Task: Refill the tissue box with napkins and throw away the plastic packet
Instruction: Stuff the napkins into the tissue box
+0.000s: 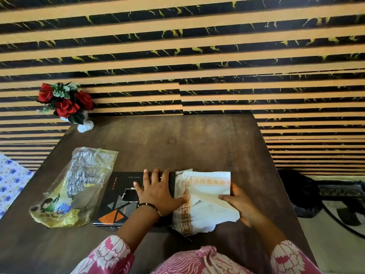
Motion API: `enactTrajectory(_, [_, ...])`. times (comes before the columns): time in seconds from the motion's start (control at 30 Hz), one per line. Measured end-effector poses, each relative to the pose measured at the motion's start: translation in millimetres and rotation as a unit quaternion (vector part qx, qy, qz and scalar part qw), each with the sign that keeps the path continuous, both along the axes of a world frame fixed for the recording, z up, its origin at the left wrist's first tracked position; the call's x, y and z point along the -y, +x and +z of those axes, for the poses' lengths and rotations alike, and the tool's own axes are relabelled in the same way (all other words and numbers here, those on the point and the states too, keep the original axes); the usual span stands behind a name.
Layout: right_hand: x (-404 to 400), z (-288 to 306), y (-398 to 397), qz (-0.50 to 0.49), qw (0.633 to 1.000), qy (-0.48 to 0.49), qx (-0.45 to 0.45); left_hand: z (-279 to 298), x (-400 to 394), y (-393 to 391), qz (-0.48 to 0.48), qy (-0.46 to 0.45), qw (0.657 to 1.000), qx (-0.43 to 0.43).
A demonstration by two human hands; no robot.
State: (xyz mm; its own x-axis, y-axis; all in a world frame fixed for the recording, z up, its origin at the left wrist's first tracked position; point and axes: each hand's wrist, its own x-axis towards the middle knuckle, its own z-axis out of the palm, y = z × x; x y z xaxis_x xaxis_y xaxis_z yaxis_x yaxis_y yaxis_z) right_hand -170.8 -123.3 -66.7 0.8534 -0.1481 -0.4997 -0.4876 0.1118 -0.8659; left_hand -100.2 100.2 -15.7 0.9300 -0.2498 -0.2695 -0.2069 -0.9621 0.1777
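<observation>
While the person is feeding a stack of napkins (205,200) into the open end of a black tissue box (118,196), the step is likely to go best if the stack is kept square and pushed in level, so the loose top sheets are not crumpling against the box mouth. The left hand (158,192) is lying flat on the box lid, its fingers (156,175) spread apart and pressing down to steady the box, gripping nothing, with the thumb resting against the near edge of the napkins. The right hand (240,204) is cupping the opposite side of the stack, thumb on top and the remaining fingers curled around the stack's far side, clamped on the napkins and seemingly pushing them toward the left hand. The napkins are white with an orange woven-style border, and they are sitting between the two hands, touching the box end; how far inside they reach is hidden. Beyond the left hand, just past the box, the crumpled clear and yellow plastic packet (77,186) is lying on the dark brown table (197,145), not yet thrown away. Well beyond the left fingers, at the table's far corner, a white vase of red roses (67,103) is standing.
</observation>
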Motion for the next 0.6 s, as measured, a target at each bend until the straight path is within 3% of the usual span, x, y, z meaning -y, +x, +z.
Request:
enactTrajectory(0.2, [1, 2, 1, -0.021, 0.998, 0.065, -0.001, -2, 1, 4, -0.030, 0.064, 0.996, -0.056])
enactTrajectory(0.47, [-11, 3, 4, -0.110, 0.973, 0.203, -0.025, -26, -11, -9, -0.067, -0.069, 0.992, 0.075])
enactTrajectory(0.6, [-14, 3, 5, -0.159, 0.953, 0.248, -0.071, -27, -10, -5, -0.071, -0.050, 0.993, 0.084])
